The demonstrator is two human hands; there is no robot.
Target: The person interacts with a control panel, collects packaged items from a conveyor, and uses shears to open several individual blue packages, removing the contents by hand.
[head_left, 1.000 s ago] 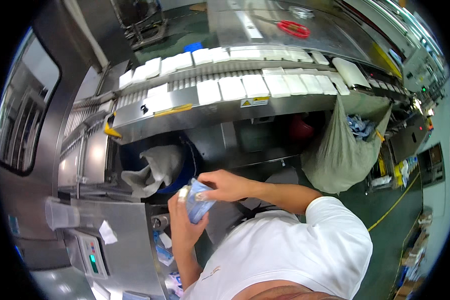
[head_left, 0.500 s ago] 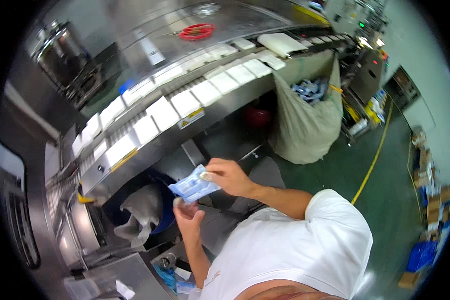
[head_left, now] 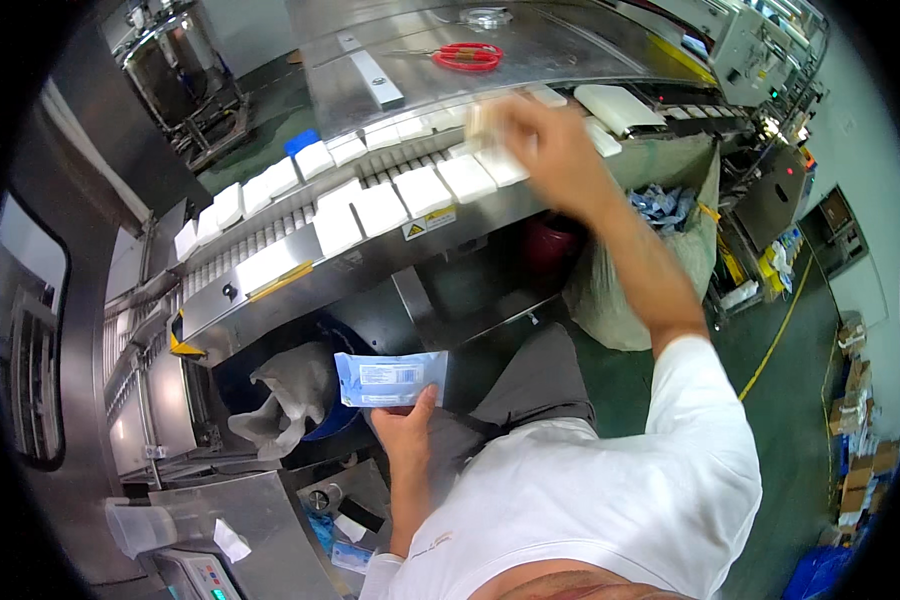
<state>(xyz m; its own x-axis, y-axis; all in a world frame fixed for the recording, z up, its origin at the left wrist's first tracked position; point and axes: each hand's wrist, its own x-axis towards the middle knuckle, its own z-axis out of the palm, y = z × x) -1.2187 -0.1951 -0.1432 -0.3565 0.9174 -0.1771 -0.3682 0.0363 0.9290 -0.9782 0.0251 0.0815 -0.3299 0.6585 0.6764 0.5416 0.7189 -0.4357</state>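
1. Holding a flat blue packet [head_left: 390, 379] low in our left hand [head_left: 406, 428], we pinch its lower edge.
2. Our right hand [head_left: 540, 135], blurred, is over the conveyor [head_left: 270, 270], fingers seemingly closed on a white pack [head_left: 482, 121].

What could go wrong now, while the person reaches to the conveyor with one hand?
The right hand is blurred over the moving white pads; it might knock neighbouring pads out of line. The left hand pinches the empty blue wrapper only at its lower edge, so it could slip and fall.
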